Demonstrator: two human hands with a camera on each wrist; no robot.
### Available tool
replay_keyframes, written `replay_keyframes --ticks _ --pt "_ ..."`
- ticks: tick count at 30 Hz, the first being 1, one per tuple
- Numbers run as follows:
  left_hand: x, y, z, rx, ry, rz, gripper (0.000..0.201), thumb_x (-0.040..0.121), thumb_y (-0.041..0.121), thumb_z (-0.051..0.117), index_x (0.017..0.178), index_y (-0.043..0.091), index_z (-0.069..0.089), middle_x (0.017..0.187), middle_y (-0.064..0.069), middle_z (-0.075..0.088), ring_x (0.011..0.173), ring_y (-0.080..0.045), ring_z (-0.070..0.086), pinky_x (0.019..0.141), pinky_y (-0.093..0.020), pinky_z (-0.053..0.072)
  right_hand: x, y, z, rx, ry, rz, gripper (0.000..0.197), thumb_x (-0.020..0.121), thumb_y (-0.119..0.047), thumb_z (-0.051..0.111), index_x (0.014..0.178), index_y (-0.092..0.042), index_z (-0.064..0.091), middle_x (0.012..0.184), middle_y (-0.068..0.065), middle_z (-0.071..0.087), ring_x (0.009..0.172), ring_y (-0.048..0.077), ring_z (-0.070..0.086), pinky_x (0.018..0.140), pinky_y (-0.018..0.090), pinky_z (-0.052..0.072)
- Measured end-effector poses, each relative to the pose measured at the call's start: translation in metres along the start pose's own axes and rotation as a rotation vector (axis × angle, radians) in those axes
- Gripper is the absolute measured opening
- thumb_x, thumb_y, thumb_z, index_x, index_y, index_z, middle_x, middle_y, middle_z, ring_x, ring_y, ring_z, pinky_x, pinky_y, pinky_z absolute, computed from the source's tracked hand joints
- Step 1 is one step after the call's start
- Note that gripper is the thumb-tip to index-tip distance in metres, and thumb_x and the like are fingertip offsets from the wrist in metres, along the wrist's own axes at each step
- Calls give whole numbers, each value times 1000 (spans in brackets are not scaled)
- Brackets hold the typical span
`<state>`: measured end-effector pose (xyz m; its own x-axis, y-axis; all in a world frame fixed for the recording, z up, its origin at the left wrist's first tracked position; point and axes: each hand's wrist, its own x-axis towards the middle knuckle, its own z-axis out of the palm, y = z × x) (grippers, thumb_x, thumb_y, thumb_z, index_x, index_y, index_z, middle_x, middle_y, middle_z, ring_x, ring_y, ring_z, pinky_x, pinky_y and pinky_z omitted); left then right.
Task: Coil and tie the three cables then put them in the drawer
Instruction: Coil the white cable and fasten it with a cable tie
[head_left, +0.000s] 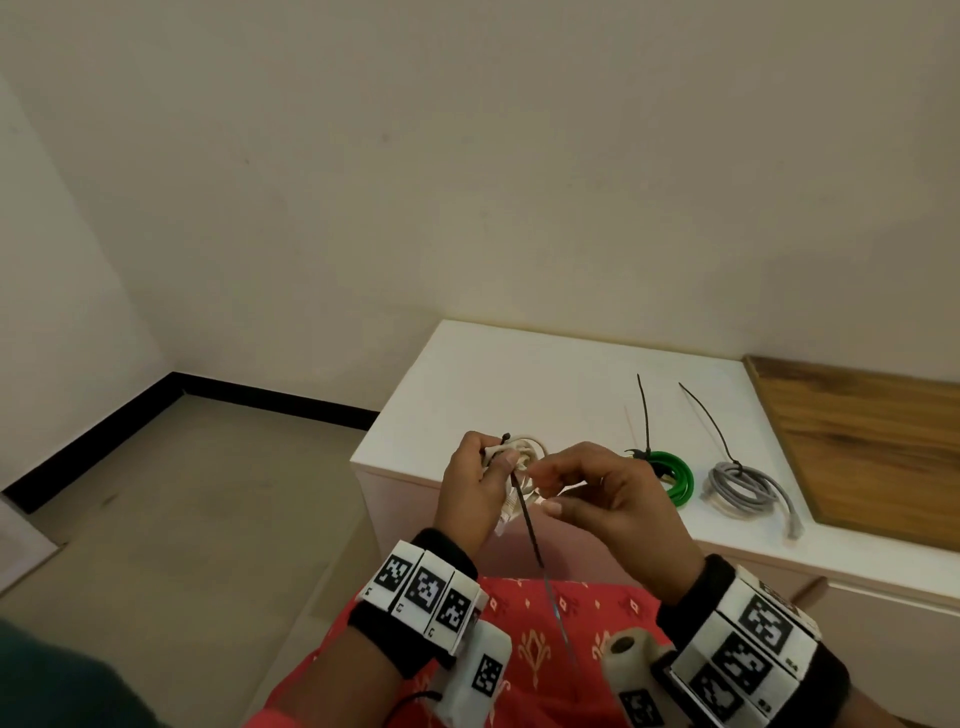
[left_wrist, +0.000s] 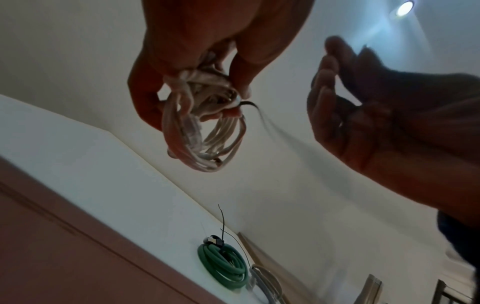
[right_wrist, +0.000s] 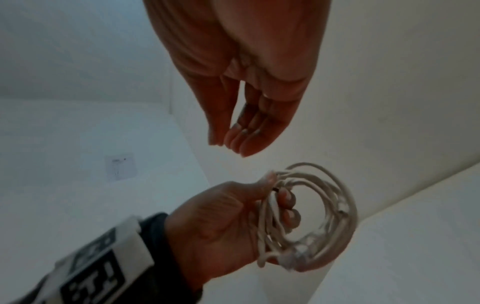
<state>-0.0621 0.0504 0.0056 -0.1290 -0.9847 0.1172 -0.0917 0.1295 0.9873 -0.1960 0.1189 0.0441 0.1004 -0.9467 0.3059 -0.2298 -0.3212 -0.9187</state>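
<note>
Your left hand (head_left: 470, 488) grips the coiled white cable (head_left: 519, 457) in the air at the near left corner of the white cabinet top (head_left: 498, 374), thumb and fingers curled round the bundle. A black zip tie (head_left: 525, 512) is looped on the coil; its free tail runs from the coil down and toward your body — that is the long axis to pull along.

Your right hand (head_left: 602, 493) sits just right of the coil, holding nothing, its fingers loosely together and slightly curled. It is the nearer free hand to the tail, which lies between the two hands and just left of the right fingertips (right_wrist: 241, 142).

The step in hand looks like cinching this last tie: pinch the tail with the right hand and draw it along its own line while the left steadies the coil.

The green cable (head_left: 670, 475) and grey cable (head_left: 748, 491) lie coiled and tied on the cabinet top to the right, well apart from your hands — neither is in a drawer yet.
</note>
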Motion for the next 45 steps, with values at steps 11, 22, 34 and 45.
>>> replay_keyframes --ticks 11,22,34,45 --pt "0 5 2 -68 -47 -107 8 90 8 51 84 12 52 86 -17 61 79 -26 57 77 -42 48 -2 33 3 -744 -59 -630 23 91 -25 49 81 -21 69 101 -5 52 89 17 55 60 32 52" --pt "1 1 -1 -84 -60 -119 17 91 5 49 76 13 46 70 -10 55 58 -19 50 55 -27 40 -2 -13 4 300 103 -22 18 66 -15 77 78 -6 67 56 1 63 55 10 60 58 19 51" --pt "-12 12 11 -79 -171 38 14 86 19 52 76 15 45 75 -18 57 65 -26 53 63 -38 44 2 -8 -4 298 230 420 29 78 -3 65 51 -9 58 42 3 57 38 13 48 39 17 38" --pt "-14 12 13 -74 -205 102 12 80 24 49 78 13 46 73 -15 58 68 -24 54 66 -38 45 3 -10 -3 285 215 447 23 80 -5 64 57 -5 58 41 -1 57 38 10 50 41 18 40"
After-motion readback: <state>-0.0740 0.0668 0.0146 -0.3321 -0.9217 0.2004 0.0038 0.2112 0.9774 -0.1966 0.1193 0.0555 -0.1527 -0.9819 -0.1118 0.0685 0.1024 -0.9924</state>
